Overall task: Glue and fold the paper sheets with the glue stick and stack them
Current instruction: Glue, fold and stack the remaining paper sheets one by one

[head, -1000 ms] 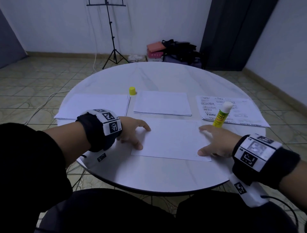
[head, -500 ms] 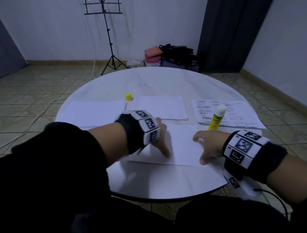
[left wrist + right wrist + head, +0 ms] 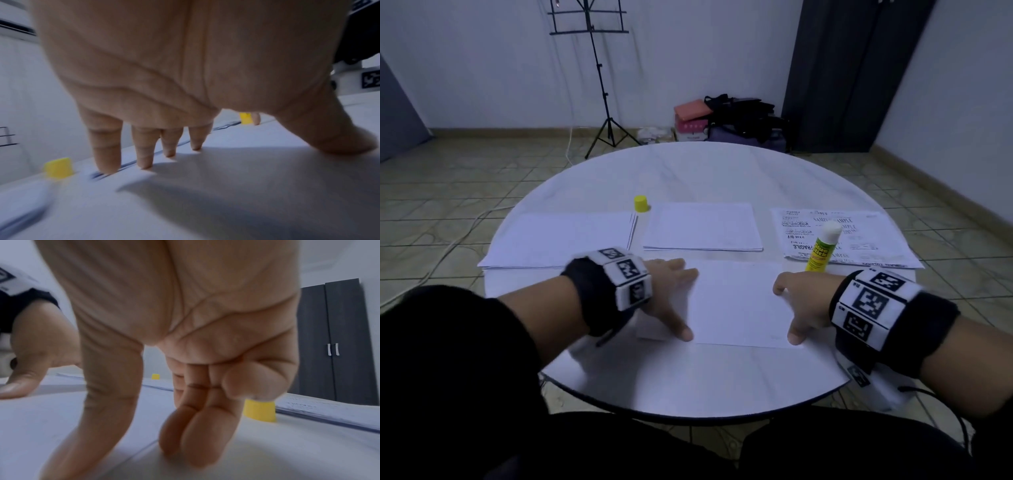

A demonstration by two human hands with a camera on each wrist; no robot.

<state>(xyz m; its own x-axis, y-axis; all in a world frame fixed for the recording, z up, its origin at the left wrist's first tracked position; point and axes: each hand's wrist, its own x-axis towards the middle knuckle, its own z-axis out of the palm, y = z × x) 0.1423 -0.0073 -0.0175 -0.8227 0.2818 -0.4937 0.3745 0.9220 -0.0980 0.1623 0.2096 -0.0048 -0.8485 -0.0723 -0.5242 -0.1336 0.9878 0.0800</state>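
1. Both hands press flat on the folded sheet [image 3: 736, 301]: left hand [image 3: 671, 294] with straight, spread fingers at its left edge, right hand [image 3: 804, 301] with fingertips down at its right edge.
2. Round table [image 3: 688, 383] carries 3 paper stacks behind.
3. Glue stick [image 3: 822, 248] stands uncapped, just behind the right hand.
4. Yellow cap [image 3: 640, 204] sits between 2 stacks.

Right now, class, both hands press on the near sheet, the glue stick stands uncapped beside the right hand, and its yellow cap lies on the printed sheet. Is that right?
Not quite. In the head view the yellow cap stands on the bare table, between the two far plain stacks, not on the printed sheet. The rest holds: left hand and right hand press the near sheet, glue stick uncapped.
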